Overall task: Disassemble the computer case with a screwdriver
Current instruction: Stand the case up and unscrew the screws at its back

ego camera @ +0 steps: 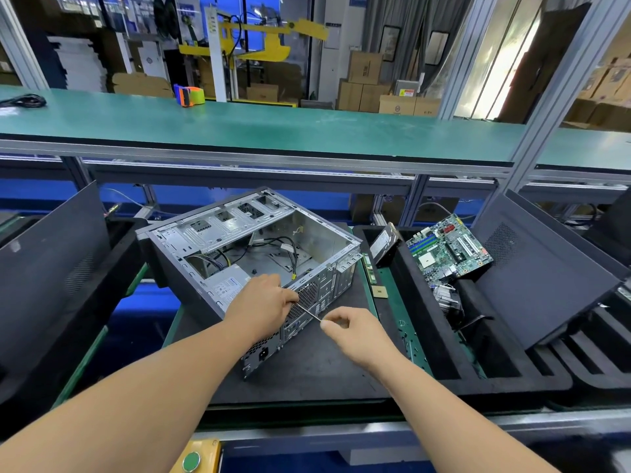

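Screwdriver at the rear panel of the open computer case, both hands on it

The computer case (252,264) lies open on the table (307,367). The left hand (263,302) pinches the screwdriver (309,311) shaft at the panel; the right hand (355,331) curls round its hidden handle. Risk: the tip may slip off and gouge, or a freed screw may drop. Loose cables (273,247) crowd inside; a motherboard (450,247) sits in the right tray.

We see a black mat (307,370) bearing the computer case (246,254), with a foam tray (478,370) just right
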